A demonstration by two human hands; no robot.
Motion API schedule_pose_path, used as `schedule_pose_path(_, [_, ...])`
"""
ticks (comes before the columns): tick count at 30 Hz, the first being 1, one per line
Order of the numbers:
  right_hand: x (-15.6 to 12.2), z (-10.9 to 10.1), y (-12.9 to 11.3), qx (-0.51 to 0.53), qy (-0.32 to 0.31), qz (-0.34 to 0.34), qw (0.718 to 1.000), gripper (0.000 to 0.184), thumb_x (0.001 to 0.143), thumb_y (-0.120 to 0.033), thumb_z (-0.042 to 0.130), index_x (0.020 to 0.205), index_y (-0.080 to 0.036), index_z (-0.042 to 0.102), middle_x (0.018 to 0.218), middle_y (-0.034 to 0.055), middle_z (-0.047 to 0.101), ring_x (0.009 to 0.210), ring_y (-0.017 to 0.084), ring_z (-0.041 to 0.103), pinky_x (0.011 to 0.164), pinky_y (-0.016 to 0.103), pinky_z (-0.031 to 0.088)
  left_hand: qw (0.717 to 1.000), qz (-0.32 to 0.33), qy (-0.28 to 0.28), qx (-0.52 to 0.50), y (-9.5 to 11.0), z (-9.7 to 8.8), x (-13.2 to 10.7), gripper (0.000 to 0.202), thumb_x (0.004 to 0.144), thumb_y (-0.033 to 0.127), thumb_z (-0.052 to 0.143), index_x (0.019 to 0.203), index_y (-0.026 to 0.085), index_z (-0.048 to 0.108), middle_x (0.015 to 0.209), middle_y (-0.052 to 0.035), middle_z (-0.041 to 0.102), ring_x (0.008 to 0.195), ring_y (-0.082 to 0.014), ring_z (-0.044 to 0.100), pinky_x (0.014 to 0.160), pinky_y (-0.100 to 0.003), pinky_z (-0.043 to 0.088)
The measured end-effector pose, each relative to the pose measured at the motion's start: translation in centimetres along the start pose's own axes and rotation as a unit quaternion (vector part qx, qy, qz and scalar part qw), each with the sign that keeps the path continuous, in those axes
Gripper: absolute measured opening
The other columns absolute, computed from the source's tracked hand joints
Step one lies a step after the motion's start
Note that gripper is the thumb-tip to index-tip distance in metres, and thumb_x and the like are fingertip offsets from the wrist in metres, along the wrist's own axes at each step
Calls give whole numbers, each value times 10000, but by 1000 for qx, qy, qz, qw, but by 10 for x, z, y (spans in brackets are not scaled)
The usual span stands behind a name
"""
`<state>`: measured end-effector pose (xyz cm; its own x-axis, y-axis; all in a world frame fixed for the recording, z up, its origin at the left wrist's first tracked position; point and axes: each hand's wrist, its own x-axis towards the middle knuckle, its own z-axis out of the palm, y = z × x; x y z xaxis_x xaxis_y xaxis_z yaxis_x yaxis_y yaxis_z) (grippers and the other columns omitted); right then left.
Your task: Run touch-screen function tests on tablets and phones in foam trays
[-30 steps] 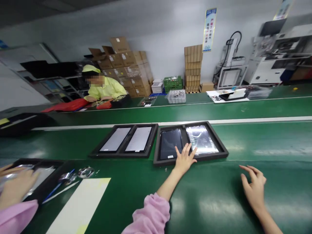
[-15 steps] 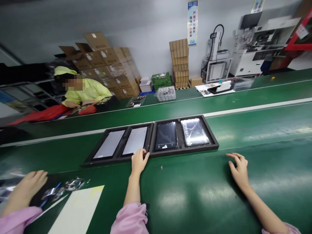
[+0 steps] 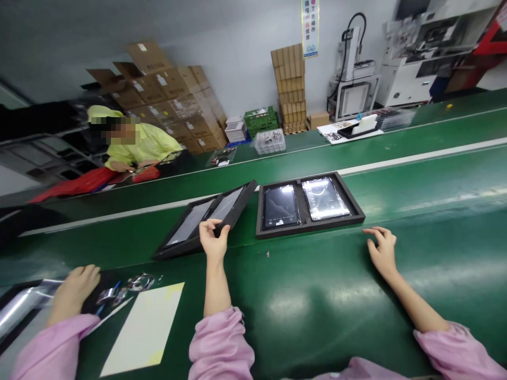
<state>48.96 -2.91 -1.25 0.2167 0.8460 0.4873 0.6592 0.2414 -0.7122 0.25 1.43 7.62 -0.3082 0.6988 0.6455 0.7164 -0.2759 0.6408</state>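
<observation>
My left hand [image 3: 214, 240] is closed on the near edge of a black foam tray [image 3: 233, 214]. The tray is tilted, its right end raised off the green belt, and two tablets [image 3: 190, 221] with pale screens lie in it. Just right of it, a second black tray [image 3: 309, 224] lies flat with a dark-screened tablet [image 3: 280, 206] and a tablet under shiny film [image 3: 325, 198]. My right hand [image 3: 382, 250] hovers over the belt near that tray's right corner, fingers loosely apart and holding nothing.
At lower left a co-worker's hand [image 3: 77, 290] in a pink sleeve rests by film-wrapped items. A white sheet [image 3: 144, 327] lies on the green belt [image 3: 301, 295]. Across the line sits a person in yellow [image 3: 146, 140], near a clear plastic box [image 3: 269, 141] of parts.
My left hand has closed on the left tray and lifted its right end, parting it from the right tray. The camera view has shifted slightly. My right hand remains open.
</observation>
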Motion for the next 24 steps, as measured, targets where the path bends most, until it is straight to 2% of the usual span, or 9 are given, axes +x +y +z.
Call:
schedule_pose_path(3, [-3,10,-18,95,-64,33,993,314,816,-387,509,973,-170,673,1060,149,531,1109,369,457,1015,618,282,997,62,8,-38,42,-8,-2,445,868,521,576,800,255,226,823,15,485,807,-168,531,840,-358,424])
schedule_pose_path(5, [-9,18,-33,157,-138,46,977,355,841,-445,527,1001,-170,684,1057,147,572,1079,353,501,1006,593,341,993,109,-16,-41,78,-5,-18,403,909,490,578,797,243,280,835,6,498,804,-173,523,829,-367,390])
schedule_pose_path(9, [-28,32,-62,262,-295,65,917,485,898,-566,489,1122,-177,672,978,107,664,915,280,637,862,456,524,982,145,-119,-27,149,19,-87,297,918,338,628,791,217,389,803,15,547,772,-171,541,767,-348,323])
schedule_pose_path(11, [-39,36,-75,341,-345,103,868,637,915,-618,421,1356,-172,535,1050,115,668,939,277,656,794,422,563,968,172,-183,-28,177,34,-133,261,926,249,598,756,216,403,707,36,519,687,-159,519,721,-342,313])
schedule_pose_path(14, [-58,30,-86,424,-349,192,813,928,866,-590,555,1577,-193,111,1089,103,659,938,270,659,776,405,573,930,246,-272,-35,204,46,-188,194,939,193,542,773,217,445,700,26,555,664,-165,524,703,-343,338])
schedule_pose_path(17, [-78,5,-80,383,-315,208,843,1035,792,-431,658,1593,-227,36,1164,90,643,957,272,650,830,404,561,885,323,-327,-68,210,35,-208,76,973,258,510,917,209,525,790,4,635,707,-168,575,790,-360,400])
schedule_pose_path(19, [-90,-19,-66,335,-283,196,877,958,762,-376,616,1591,-239,156,1338,97,564,1107,300,603,898,421,542,894,324,-306,-40,198,14,-206,117,991,288,477,1029,215,560,915,-31,679,833,-190,624,924,-394,397])
schedule_pose_path(22, [-98,-55,-36,236,-243,176,924,857,719,-369,570,1535,-220,357,1483,83,440,1310,341,457,1014,459,475,954,195,-194,116,159,-27,-201,179,967,280,497,1109,232,594,1194,-117,626,1129,-282,574,1041,-490,340])
schedule_pose_path(24, [-94,-76,-20,143,-257,154,943,780,750,-420,547,1490,-197,444,1424,99,507,1284,363,479,990,475,481,969,63,-155,181,127,-51,-205,241,960,339,502,1145,222,603,1356,-164,507,1279,-353,468,1057,-564,343])
